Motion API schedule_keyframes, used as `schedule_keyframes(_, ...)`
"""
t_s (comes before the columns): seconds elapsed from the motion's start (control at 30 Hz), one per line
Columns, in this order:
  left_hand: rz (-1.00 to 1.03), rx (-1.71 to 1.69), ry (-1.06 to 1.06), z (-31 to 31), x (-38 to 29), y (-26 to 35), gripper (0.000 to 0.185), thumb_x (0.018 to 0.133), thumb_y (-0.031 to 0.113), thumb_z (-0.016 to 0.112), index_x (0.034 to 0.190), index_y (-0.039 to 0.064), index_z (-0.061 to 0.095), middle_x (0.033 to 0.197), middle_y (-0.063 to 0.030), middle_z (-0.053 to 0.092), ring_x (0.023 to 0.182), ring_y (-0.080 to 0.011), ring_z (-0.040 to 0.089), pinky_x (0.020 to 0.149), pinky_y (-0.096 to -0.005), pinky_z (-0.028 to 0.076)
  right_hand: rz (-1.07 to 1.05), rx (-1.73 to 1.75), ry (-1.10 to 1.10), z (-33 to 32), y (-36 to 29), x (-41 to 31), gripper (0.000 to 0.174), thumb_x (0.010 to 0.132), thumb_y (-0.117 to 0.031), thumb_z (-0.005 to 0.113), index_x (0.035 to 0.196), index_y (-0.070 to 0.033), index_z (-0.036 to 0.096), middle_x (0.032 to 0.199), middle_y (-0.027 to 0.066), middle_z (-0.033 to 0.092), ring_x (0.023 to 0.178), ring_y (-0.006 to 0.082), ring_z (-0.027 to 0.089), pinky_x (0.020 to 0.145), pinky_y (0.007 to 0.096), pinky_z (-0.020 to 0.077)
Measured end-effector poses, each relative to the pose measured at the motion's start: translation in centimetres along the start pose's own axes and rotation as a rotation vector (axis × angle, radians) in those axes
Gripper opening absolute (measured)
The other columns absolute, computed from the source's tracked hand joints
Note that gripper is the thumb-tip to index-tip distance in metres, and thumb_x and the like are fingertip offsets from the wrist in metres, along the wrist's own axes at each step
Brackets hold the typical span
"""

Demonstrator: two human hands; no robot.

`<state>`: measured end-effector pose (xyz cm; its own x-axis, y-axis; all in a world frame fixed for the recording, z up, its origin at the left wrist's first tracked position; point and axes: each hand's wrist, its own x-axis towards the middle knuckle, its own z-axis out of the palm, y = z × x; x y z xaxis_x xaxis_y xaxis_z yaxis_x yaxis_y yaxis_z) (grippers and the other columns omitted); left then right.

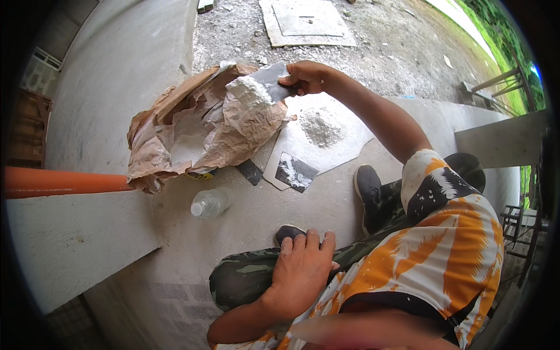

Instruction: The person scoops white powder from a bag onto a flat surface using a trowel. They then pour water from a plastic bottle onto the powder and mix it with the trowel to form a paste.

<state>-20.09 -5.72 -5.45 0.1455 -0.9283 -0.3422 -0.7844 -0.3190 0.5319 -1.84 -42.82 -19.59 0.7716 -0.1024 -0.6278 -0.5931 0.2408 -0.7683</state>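
Observation:
My right hand point(310, 78) grips a flat grey plate point(273, 81), with a heap of white powder point(250, 92) on its far end. This load is over the right side of a crumpled brown paper sack point(245, 127), whose torn mouth shows more white powder inside. Right of the sack, a pile of greyish powder point(323, 127) lies on a pale board point(345, 153). A dark, white-smeared plate point(297, 170) rests at the board's near corner. My left hand point(304, 267) lies on my knee, fingers somewhat apart, holding nothing.
A clear plastic bottle point(211, 203) lies near the sack. A dark flat strip point(250, 171) is between sack and board. An orange pipe point(65, 181) runs along a low concrete wall point(83, 236) at left. Beyond are rubble ground and a square concrete cover point(308, 22).

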Motion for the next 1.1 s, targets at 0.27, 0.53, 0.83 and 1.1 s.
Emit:
schedule_keyframes(0.27,0.093,-0.022,-0.009,0.0,0.2,-0.7,0.048,0.093,0.034,0.07,0.128,0.004,0.057,0.111,-0.0154,0.062,0.099,-0.0282,0.062,0.085,-0.0404,0.044,0.032,-0.308,0.29,-18.4,10.3,-3.8,0.021,0.097,-0.019,0.071,0.107,-0.002,0.065,0.087,0.0062,0.066,0.068,0.0139,0.058,0.059,0.0298,0.0488)
schedule_keyframes(0.53,0.1,-0.029,-0.055,0.4,0.5,-0.8,0.061,0.087,0.035,0.076,0.135,0.004,0.055,0.112,-0.0144,0.059,0.103,-0.0299,0.062,0.088,-0.0412,0.046,-0.161,-0.733,0.712,-17.6,19.7,-3.1,0.038,0.08,-0.013,0.07,0.117,-0.006,0.073,0.087,0.0149,0.074,0.075,0.028,0.073,0.063,0.039,0.0569)
schedule_keyframes(0.83,0.094,-0.016,-0.035,0.2,0.3,-0.5,0.062,0.087,0.035,0.076,0.137,0.005,0.054,0.119,-0.0163,0.059,0.108,-0.031,0.061,0.091,-0.0419,0.046,-0.048,-1.28,0.773,-7.5,12.1,-7.1,0.034,0.083,-0.015,0.061,0.113,-0.019,0.077,0.1,0.0177,0.076,0.095,0.0358,0.073,0.081,0.0451,0.0563)
schedule_keyframes(1.1,0.071,-0.002,-0.041,0.0,0.1,0.1,0.062,0.087,0.034,0.076,0.137,0.004,0.054,0.119,-0.0167,0.059,0.11,-0.0315,0.061,0.092,-0.0423,0.046,0.036,-1.33,0.81,-11.7,9.2,-8.3,0.04,0.081,-0.018,0.065,0.118,-0.022,0.077,0.106,0.0133,0.077,0.1,0.0317,0.073,0.085,0.0411,0.0571)
